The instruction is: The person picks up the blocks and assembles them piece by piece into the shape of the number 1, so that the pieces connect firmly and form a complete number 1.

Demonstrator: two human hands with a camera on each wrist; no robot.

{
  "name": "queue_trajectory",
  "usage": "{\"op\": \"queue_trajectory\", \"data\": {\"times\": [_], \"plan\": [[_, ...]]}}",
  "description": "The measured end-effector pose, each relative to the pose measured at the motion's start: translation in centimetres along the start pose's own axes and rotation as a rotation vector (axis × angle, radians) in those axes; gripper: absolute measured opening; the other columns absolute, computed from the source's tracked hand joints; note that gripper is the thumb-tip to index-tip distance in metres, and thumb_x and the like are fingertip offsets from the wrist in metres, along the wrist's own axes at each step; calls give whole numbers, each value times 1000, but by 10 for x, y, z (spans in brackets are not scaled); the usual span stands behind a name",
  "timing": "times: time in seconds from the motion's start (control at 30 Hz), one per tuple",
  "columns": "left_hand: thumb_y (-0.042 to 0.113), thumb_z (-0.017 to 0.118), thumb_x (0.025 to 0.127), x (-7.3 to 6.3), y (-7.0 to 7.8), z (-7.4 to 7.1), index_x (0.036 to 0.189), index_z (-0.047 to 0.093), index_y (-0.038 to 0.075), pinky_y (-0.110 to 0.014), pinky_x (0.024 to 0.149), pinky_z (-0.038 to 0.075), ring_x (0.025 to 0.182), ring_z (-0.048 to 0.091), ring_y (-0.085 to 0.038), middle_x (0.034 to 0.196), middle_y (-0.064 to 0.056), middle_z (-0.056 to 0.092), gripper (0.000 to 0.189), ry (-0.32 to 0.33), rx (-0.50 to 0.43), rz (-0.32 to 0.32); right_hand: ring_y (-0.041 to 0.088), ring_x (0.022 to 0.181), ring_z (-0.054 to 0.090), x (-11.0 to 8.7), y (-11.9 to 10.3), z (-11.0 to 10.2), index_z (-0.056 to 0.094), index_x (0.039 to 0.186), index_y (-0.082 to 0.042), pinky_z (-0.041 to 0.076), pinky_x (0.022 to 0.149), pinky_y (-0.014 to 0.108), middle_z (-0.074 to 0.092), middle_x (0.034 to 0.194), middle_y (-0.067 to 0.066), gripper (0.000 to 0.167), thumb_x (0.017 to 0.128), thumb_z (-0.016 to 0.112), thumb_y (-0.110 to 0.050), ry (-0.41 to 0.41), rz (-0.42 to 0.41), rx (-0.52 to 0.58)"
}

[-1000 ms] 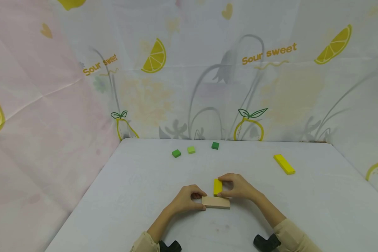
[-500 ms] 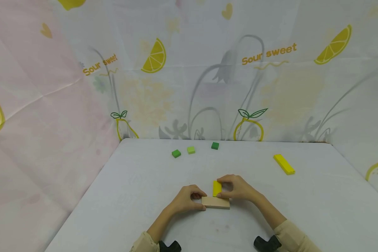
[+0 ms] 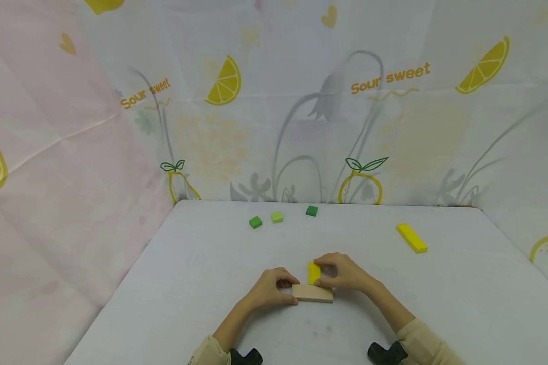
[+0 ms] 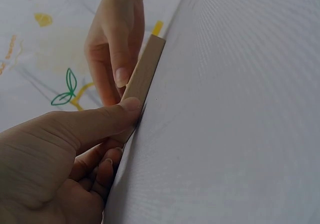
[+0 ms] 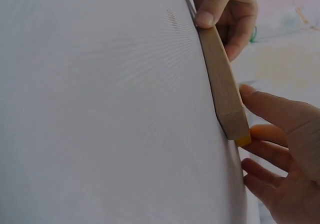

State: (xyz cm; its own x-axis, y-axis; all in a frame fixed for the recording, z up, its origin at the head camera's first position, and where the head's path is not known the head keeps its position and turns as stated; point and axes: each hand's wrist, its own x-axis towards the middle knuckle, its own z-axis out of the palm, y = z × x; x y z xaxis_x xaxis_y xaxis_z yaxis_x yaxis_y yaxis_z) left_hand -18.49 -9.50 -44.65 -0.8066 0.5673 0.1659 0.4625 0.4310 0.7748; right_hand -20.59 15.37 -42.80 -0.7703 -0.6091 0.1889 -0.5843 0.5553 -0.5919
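A plain wooden block lies flat on the white table, its length running left to right. My left hand pinches its left end, with the thumb on the near side and fingers on the far side; the thumb shows clearly in the left wrist view, pressed on the wood. Standing at the wooden block's far long side is a short yellow block, pointing away from me. My right hand grips it from the right between thumb and fingers. In the right wrist view the wooden block partly hides the yellow one.
Toward the back of the table sit a green block, a light green block and a dark green block. A long yellow block lies at the back right. A lemon-print cloth hangs behind.
My right hand has slid the yellow block slightly left along the wooden block's far side. The left hand and wooden block have stayed in place.
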Motion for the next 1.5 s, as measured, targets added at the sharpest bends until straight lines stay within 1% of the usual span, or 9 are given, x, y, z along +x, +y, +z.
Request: {"op": "queue_trajectory", "data": {"times": [0.23,0.47,0.6,0.7,0.8,1.07,1.5], "plan": [[14,83,70,0,1,0,98,72,4,-20,72,46,78,51,-2,88,1,64,31,2,2,7,35,108,57,0,-1,1,61,117,8,43,92,52,64,116,18,51,83,72,-29,1,-11,-14],[14,82,70,0,0,0,97,72,2,-20,71,46,78,52,-2,87,-1,65,31,11,1,36,35,110,56,-1,4,1,60,118,8,42,93,52,62,118,18,51,84,71,-29,-13,-17,-5],[14,82,70,1,-1,1,98,72,2,-20,72,46,78,52,-2,88,-1,65,31,8,3,32,37,113,54,-3,9,-2,59,121,6,40,95,53,61,121,18,51,84,71,-28,-38,8,49],[14,82,70,1,-1,2,98,72,2,-20,72,46,79,52,-4,88,-1,65,32,6,4,25,38,115,52,-5,11,-3,58,122,6,38,97,54,60,123,18,52,84,71,-26,-52,30,109],[14,82,70,1,0,2,98,72,2,-21,73,46,79,53,-6,89,-2,65,32,1,4,19,39,116,51,-6,13,-4,57,123,6,37,97,55,59,123,18,52,83,72,-25,-58,39,140],[14,82,71,0,0,0,98,72,3,-21,73,46,79,53,-6,89,-1,65,31,-2,12,14,38,116,51,-5,10,-3,57,124,6,37,97,55,59,124,19,52,84,71,-25,-62,42,132],[14,82,71,1,1,0,98,72,2,-21,73,46,79,53,-7,89,-1,65,31,-3,13,13,38,116,51,-6,10,-3,56,124,7,38,97,53,58,124,20,53,85,70,-25,-62,21,129]]}}
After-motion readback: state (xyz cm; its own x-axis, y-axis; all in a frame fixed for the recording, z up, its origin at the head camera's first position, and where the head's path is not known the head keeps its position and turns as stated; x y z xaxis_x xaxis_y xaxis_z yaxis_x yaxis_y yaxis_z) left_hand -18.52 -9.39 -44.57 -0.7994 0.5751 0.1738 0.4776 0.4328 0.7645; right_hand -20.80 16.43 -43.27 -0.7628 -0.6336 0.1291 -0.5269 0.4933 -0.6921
